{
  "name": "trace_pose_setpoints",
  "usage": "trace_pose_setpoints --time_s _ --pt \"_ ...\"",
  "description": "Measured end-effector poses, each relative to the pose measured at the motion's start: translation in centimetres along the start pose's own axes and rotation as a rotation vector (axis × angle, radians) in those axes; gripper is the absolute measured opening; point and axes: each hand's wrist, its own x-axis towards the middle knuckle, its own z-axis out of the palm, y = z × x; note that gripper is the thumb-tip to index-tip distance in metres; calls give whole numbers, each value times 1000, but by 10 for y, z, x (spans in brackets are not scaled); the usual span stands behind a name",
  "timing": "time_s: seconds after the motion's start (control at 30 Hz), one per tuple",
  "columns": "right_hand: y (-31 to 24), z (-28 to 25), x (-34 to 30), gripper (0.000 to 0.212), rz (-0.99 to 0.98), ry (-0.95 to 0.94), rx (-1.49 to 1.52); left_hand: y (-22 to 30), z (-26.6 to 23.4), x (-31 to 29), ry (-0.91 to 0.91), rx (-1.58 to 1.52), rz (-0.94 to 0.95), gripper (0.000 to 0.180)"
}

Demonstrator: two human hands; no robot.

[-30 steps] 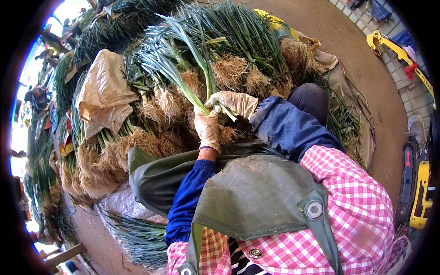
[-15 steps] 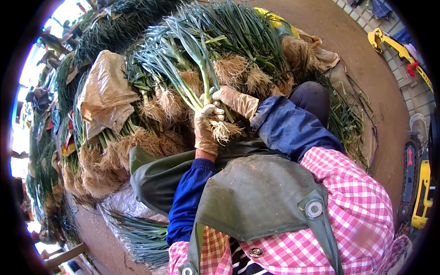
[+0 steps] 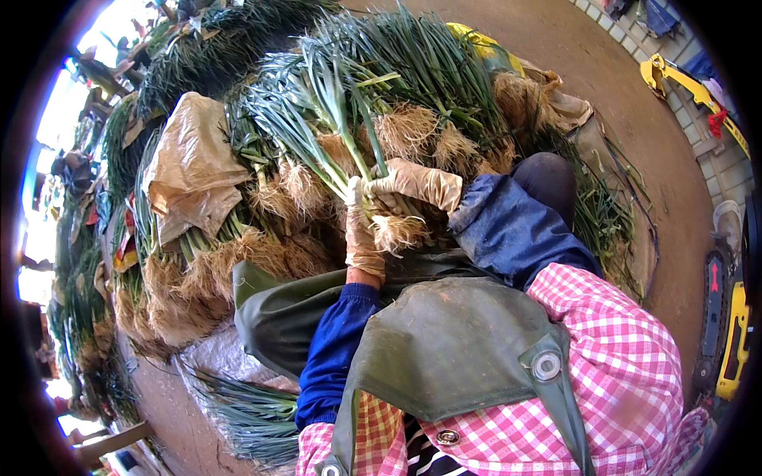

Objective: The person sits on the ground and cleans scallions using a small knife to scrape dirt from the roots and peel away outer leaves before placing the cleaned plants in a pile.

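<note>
A small bunch of leek-like greens [image 3: 340, 131] slants across my lap, leaves pointing away and pale roots [image 3: 398, 232] toward me. Both hands wear tan-stained gloves. My left hand [image 3: 363, 234] is closed on the stalks just above the roots; most of its fingers are hidden behind them. From the right, my right hand [image 3: 417, 182] wraps its fingers around the same stalks, touching the left hand. Directly beyond lies a big heap of similar greens [image 3: 432, 59], with bushy tan roots [image 3: 406, 131] facing me.
A crumpled tan plastic sheet [image 3: 190, 159] covers part of the rooted bundles at left. More greens [image 3: 246, 416] lie on clear plastic at lower left. My knee [image 3: 548, 186] stands against the heap's right side. Brown floor [image 3: 675, 166] runs on to yellow equipment [image 3: 734, 341] at far right.
My left hand has turned, so its fingers, earlier wrapped across the front of the stalks, are now mostly hidden. My right hand has moved slightly down and over the stalks.
</note>
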Motion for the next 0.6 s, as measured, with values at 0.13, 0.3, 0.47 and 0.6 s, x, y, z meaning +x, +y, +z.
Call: trace_pose_setpoints --time_s 0.13,0.3,0.47,0.6 --pt "9 18 -6 30 -86 238 -593 4 -12 4 60 111 -20 26" --pt "42 32 -5 37 -448 483 -599 5 -8 1 115 117 72 27" --pt "19 9 -37 23 -164 389 173 7 46 -13 73 17 234 30" --pt "-37 -82 -96 27 -304 416 373 43 27 -8 -322 -281 304 27"
